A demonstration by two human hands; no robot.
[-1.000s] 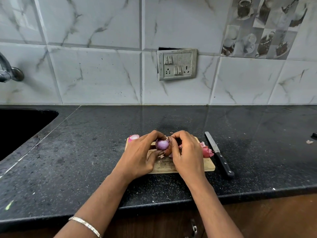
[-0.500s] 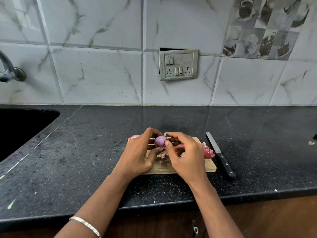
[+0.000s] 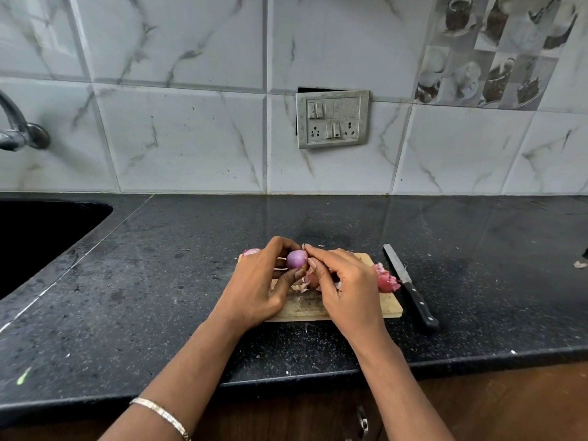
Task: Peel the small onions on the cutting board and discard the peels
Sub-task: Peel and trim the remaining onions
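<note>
Left hand [image 3: 257, 288] pinches the onion [image 3: 296, 259], thumb below and curled fingers above, just over the cutting board [image 3: 389, 308]. My read: held up there so the other hand can work the skin and scraps drop on the wood.

Right hand [image 3: 346, 288]: fingers curled, index and thumb tips on the onion's right side, nipping at the skin. Can't tell if a strip is actually caught. Neither hand is slack.

Onion sits between the two sets of fingertips. The visible face is smooth purple, so probably mostly peeled.

Papery scraps [image 3: 302, 286] lie on the board under the hands. Pink peel heap [image 3: 386, 280] sits just past the right hand's knuckles at the board's edge, parked and not yet discarded.

Pink piece [image 3: 250, 251] peeks out behind the left hand; onion or peel, can't tell.

Knife [image 3: 410, 288] lies on the counter [image 3: 159, 281] to the right of the right hand, beside the board, untouched. Likely kept in reach for trimming ends.
</note>
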